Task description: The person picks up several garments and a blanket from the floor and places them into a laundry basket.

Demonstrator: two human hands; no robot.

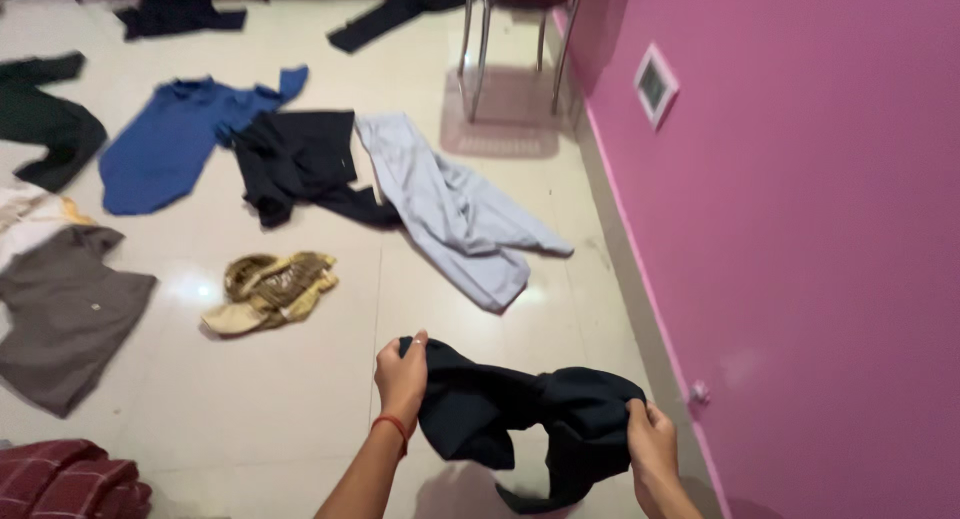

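Observation:
A dark navy garment (520, 414) hangs bunched between both hands, low in the view, just above the pale tiled floor (300, 399). My left hand (402, 377), with a red thread at the wrist, pinches its left edge. My right hand (650, 441) grips the right edge. The cloth sags and twists in the middle, with a fold drooping to the bottom of the frame.
Clothes lie scattered on the floor: light grey trousers (450, 209), a black garment (300, 164), a blue shirt (165, 144), a tan-gold piece (270, 291), a grey top (60, 314), a red checked cloth (65, 479). A pink wall (800, 229) rises on the right; chair legs (480, 49) stand beyond.

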